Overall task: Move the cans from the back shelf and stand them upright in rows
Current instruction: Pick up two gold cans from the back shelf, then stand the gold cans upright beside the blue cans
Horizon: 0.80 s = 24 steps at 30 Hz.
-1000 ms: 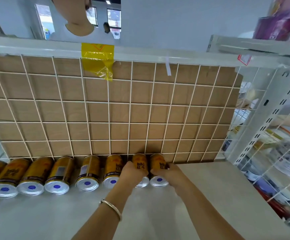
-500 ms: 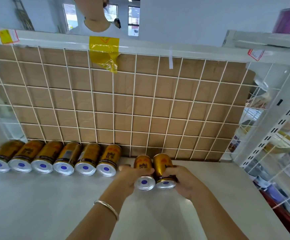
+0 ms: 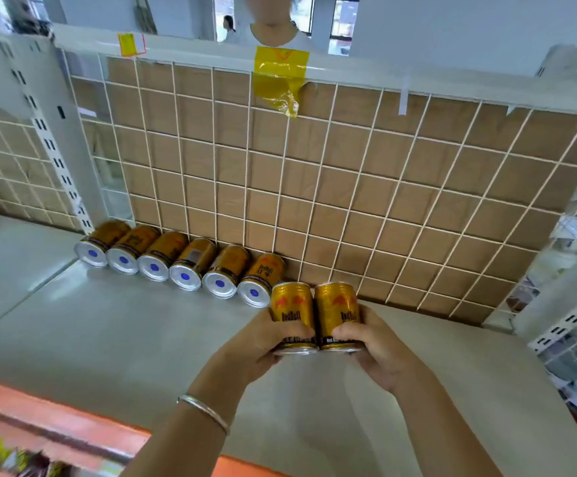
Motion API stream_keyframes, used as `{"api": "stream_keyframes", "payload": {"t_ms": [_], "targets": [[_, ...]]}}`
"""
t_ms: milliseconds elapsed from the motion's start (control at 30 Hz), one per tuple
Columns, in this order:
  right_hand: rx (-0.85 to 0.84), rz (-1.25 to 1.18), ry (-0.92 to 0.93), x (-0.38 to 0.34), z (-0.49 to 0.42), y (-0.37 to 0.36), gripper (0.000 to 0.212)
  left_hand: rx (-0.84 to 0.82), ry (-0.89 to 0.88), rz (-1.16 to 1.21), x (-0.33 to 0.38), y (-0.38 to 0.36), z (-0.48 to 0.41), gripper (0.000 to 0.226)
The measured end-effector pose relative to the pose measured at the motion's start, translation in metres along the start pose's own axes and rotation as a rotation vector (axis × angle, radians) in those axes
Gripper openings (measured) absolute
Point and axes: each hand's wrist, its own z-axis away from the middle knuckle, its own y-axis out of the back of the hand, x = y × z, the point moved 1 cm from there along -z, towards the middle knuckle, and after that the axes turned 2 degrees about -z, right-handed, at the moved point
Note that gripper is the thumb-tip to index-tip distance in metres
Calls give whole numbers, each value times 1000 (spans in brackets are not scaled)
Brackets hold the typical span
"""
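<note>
Cans — two gold ones, touching — are gripped upright near the shelf's back edge, their bases hidden by curled fingers: left hand on one, right hand on the other. Half a second earlier they were tilted, ends showing. Six cans are left lying along the back edge.

Retail shop interior. Indicated by: white gondola shelf backed by wire grid panel; slotted uprights at left and right; orange price rail along near edge; identical gold drink cans ranged at far edge.
</note>
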Motion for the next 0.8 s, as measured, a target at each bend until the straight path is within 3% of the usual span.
{"api": "stream_keyframes", "payload": {"t_ms": [167, 300, 467, 600, 800], "targets": [[-127, -80, -29, -4, -1, -33, 59, 52, -76, 53, 2, 30, 32, 49], [-221, -52, -23, -7, -3, -71, 54, 77, -121, 109, 1, 55, 58, 33], [-294, -1, -14, -2, -5, -125, 48, 154, -202, 165, 1, 91, 97, 30], [-398, 43, -27, 2, -3, -181, 56, 241, -243, 189, 2, 124, 135, 29], [-477, 82, -2, 16, 6, -273, 33, 408, -283, 255, -3, 184, 200, 32]]}}
